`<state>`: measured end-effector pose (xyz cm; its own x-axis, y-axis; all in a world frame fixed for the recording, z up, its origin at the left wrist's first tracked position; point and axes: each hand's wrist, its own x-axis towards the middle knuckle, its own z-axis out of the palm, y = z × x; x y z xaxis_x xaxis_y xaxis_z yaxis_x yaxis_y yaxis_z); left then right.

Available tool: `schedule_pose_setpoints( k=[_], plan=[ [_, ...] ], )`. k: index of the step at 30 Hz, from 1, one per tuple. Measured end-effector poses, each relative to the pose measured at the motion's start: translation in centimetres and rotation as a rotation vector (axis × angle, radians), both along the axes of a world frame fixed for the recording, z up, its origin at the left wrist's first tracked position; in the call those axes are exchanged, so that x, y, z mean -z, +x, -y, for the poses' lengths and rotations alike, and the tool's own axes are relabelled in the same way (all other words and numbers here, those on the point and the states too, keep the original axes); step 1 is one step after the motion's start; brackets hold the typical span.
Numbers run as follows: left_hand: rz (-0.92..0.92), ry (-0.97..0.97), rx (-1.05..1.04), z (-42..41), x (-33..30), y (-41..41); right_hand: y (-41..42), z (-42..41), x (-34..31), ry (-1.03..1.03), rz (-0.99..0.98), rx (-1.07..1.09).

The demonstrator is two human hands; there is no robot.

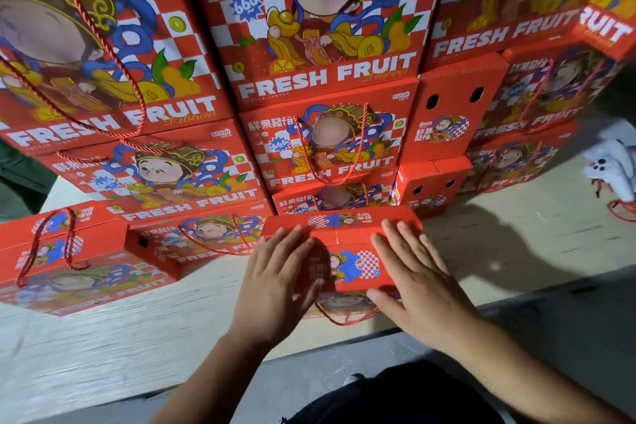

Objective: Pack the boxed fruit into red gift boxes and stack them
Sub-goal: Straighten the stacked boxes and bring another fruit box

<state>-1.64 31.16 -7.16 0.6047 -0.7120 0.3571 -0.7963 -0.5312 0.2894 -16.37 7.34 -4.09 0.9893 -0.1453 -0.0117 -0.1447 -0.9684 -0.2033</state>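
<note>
A red gift box (344,251) with a cartoon print and a red rope handle stands on the light floor in front of me, against the foot of a tall stack of the same red boxes (320,45). My left hand (275,282) lies flat on the box's left side with straight fingers. My right hand (413,275) lies flat on its right side, fingers spread, thumb near the front edge. Both palms press on the closed top flaps. What is inside the box is hidden.
Stacked red boxes fill the view from left to right. One box (69,258) lies low at the left, another (192,237) beside it. A white cloth thing (612,165) lies at the right. A dark strip of floor (550,303) runs along the near edge.
</note>
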Motion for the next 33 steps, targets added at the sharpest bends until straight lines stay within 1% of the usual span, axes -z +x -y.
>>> schedule_pose_setpoints(
  k=[3,7,10,13,15,17,19,20,22,23,24,25,27,28,30,31,33],
  plan=[
    [-0.037,0.067,-0.006,0.0,1.1,-1.2,-0.7,-0.5,1.9,-0.017,-0.058,-0.008],
    [-0.02,0.151,-0.019,-0.2,1.3,-1.6,-1.3,-0.3,2.4,0.013,-0.012,-0.004],
    [-0.044,0.108,-0.012,0.1,0.6,-1.0,-0.4,0.0,1.2,0.032,0.021,0.015],
    [-0.03,0.0,0.022,0.5,-0.9,0.2,0.3,0.1,-0.2,0.048,0.151,0.036],
    [-0.018,0.004,0.024,1.1,-2.2,1.7,0.7,0.3,-0.8,0.053,0.258,0.035],
    [-0.086,0.094,0.015,1.9,-3.6,3.7,1.9,1.4,-1.4,0.048,0.283,0.042],
    [-0.143,0.244,0.029,2.6,-4.8,5.5,3.6,3.0,-2.6,0.09,0.289,0.114],
    [-0.158,0.3,0.04,3.0,-5.2,6.1,4.4,3.6,-3.3,0.093,0.325,0.165],
    [-0.19,0.301,0.059,3.4,-5.8,6.7,5.1,3.8,-4.3,0.017,0.463,0.199],
    [-0.193,0.261,0.062,3.5,-6.1,6.8,4.8,3.3,-4.5,-0.01,0.505,0.14],
    [-0.187,0.225,0.055,3.5,-6.2,6.8,4.3,2.3,-4.1,-0.012,0.462,0.062],
    [-0.182,0.201,0.035,3.5,-6.2,6.8,3.7,1.0,-3.5,0.012,0.324,0.006],
    [-0.195,0.192,-0.033,3.6,-6.1,7.3,2.6,-0.8,-1.7,0.007,-0.028,0.018],
    [-0.216,0.205,-0.054,3.7,-6.1,7.6,2.3,-0.9,-0.8,-0.01,-0.112,0.039],
    [-0.26,0.244,-0.058,4.0,-6.3,7.7,2.4,-0.6,-0.4,-0.06,-0.088,0.048],
    [-0.246,0.294,-0.054,4.3,-6.5,7.6,2.5,-0.3,-0.7,-0.095,-0.047,0.028],
    [-0.149,0.403,-0.067,4.6,-6.9,6.9,2.6,0.9,-1.7,-0.106,0.026,0.034]
  ],
)
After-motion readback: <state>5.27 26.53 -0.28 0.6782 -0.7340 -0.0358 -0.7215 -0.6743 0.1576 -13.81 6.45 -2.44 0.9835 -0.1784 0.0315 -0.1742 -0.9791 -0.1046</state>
